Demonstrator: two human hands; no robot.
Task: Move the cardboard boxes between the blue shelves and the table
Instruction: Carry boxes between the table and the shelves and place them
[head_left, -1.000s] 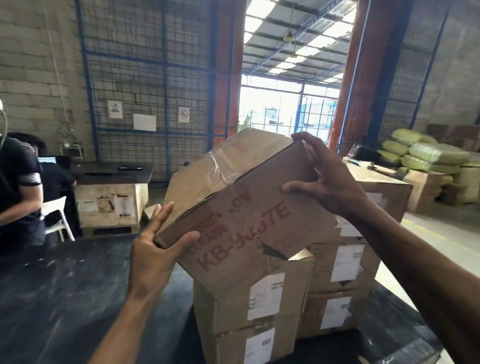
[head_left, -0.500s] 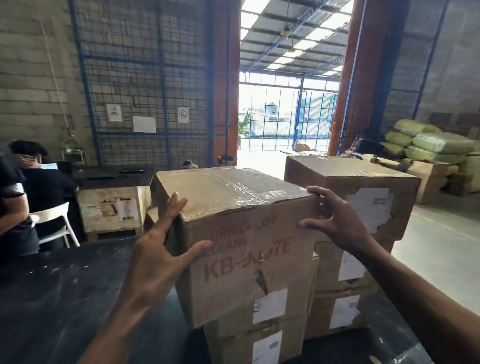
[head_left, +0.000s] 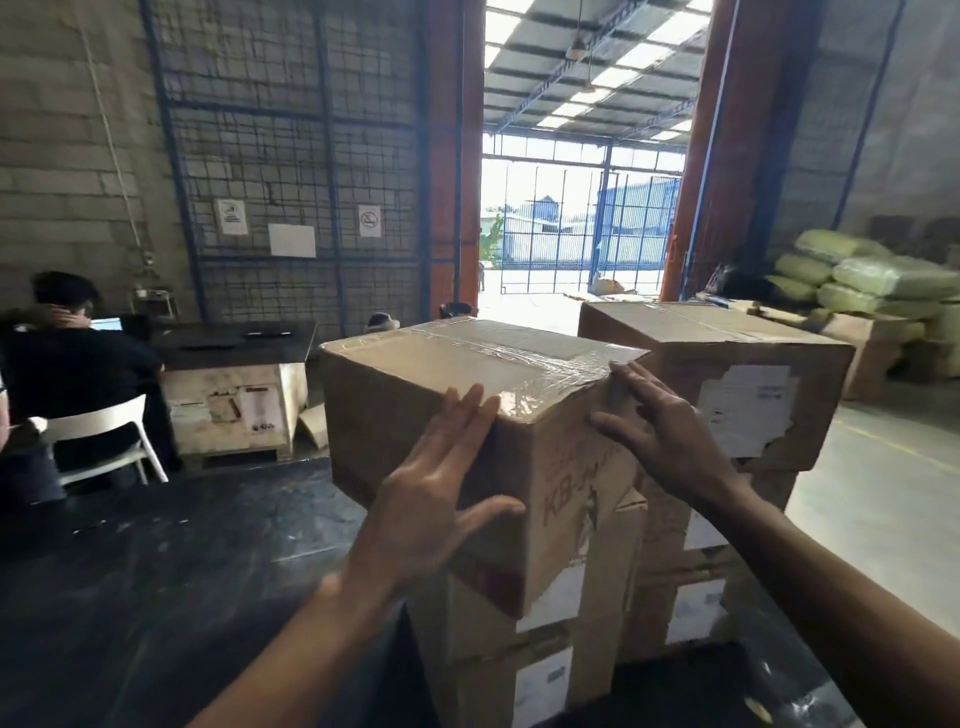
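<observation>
A taped cardboard box (head_left: 467, 358) with red print rests level on top of a stack of boxes (head_left: 545, 675) on the black table (head_left: 156, 571), one corner turned toward me. My left hand (head_left: 431, 499) lies flat on its near left face, fingers spread, thumb across the corner. On the box's right face, near the top edge, my right hand (head_left: 665, 436) lies flat, fingers apart. Neither hand curls around the box. A second stack of boxes (head_left: 727, 353) with white labels stands just behind to the right.
A person (head_left: 78, 364) sits on a white chair (head_left: 104, 431) at the left, past the table. A dark-topped wooden crate (head_left: 234, 400) stands behind. Blue wire-mesh frames (head_left: 311, 156) line the back wall. Green sacks (head_left: 872, 275) pile at the right, beside an open doorway.
The box went from tilted in both my hands to lying level on the stack, then turned corner-first toward me. My hands slid from gripping its edges to lying flat on its sides.
</observation>
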